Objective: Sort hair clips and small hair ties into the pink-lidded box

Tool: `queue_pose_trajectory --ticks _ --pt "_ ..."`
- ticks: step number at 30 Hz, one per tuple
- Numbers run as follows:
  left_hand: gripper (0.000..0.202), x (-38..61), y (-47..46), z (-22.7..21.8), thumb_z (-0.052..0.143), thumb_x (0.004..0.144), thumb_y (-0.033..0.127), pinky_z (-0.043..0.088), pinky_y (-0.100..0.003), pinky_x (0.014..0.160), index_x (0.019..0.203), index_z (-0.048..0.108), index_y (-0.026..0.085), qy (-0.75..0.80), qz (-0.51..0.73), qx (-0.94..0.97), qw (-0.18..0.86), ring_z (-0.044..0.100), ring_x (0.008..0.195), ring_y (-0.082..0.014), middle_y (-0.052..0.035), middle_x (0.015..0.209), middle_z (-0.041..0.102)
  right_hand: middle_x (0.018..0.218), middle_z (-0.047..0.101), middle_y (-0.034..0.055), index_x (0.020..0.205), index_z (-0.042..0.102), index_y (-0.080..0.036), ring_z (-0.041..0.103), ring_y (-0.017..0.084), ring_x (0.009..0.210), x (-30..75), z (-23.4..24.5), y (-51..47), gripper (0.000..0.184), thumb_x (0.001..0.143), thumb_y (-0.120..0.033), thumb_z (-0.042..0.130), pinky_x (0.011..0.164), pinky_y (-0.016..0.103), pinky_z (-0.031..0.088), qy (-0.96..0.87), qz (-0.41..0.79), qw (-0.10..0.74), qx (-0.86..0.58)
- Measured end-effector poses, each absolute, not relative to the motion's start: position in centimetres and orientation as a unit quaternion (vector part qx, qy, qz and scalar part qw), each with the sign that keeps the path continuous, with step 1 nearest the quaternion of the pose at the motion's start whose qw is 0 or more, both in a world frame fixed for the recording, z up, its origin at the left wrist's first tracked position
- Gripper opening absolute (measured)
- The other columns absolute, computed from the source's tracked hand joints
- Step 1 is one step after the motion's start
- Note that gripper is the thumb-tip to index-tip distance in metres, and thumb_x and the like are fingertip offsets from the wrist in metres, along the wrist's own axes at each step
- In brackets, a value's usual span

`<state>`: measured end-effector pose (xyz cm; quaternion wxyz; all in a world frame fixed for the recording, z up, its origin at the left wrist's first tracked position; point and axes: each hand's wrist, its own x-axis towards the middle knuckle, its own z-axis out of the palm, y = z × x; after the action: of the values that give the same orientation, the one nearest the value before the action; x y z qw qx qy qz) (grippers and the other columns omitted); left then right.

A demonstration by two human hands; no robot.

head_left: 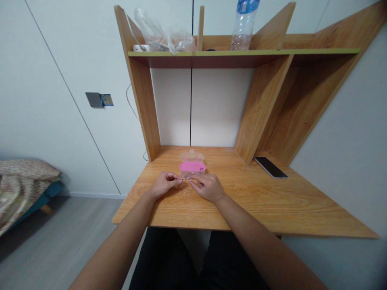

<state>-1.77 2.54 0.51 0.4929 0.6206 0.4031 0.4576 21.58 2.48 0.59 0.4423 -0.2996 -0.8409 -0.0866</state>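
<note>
Where left hand (164, 184) meets right hand (208, 187), both pinch gold rings (186, 179).

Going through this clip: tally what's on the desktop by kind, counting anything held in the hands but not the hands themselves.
Small gold-coloured rings: 2 (partly hidden by the fingers)
Clear plastic box with pink band: 1
Smartphone: 1
Total: 4
</note>
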Motion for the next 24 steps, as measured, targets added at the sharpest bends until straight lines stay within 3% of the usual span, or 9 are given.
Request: queue_pose_trajectory --ticks 4,10,24 --pt "0.033 -1.55 2.29 0.57 0.085 0.068 0.043 0.052 -0.027 0.065 0.076 0.078 0.012 0.395 0.42 0.644 0.502 0.067 0.063 -0.0161 -0.0088 0.071 0.076 0.1 0.079 0.0033 0.106 0.075 -0.025 0.074 0.02 0.095 21.38 0.39 2.51 0.018 0.094 -0.033 0.064 0.081 0.028 0.056 -0.863 -0.089 0.414 -0.276" --pt "0.03 -1.48 2.17 0.68 0.083 0.072 0.04 0.056 -0.029 0.072 0.082 0.08 0.013 0.395 0.394 0.664 0.497 0.073 0.074 -0.0202 -0.0113 0.084 0.079 0.099 0.079 0.0028 0.106 0.075 -0.025 0.075 0.02 0.089 21.29 0.34 2.55 0.018 0.093 -0.034 0.066 0.078 0.028 0.056 -0.873 -0.094 0.396 -0.269" --pt "0.03 -1.66 2.36 0.65 0.082 0.074 0.04 0.056 -0.029 0.075 0.084 0.08 0.012 0.384 0.378 0.69 0.484 0.073 0.077 -0.0205 -0.0109 0.086 0.08 0.099 0.079 0.0029 0.105 0.075 -0.025 0.074 0.021 0.088 20.91 0.43 2.24 0.016 0.092 -0.029 0.066 0.079 0.031 0.057 -0.878 -0.104 0.392 -0.254"
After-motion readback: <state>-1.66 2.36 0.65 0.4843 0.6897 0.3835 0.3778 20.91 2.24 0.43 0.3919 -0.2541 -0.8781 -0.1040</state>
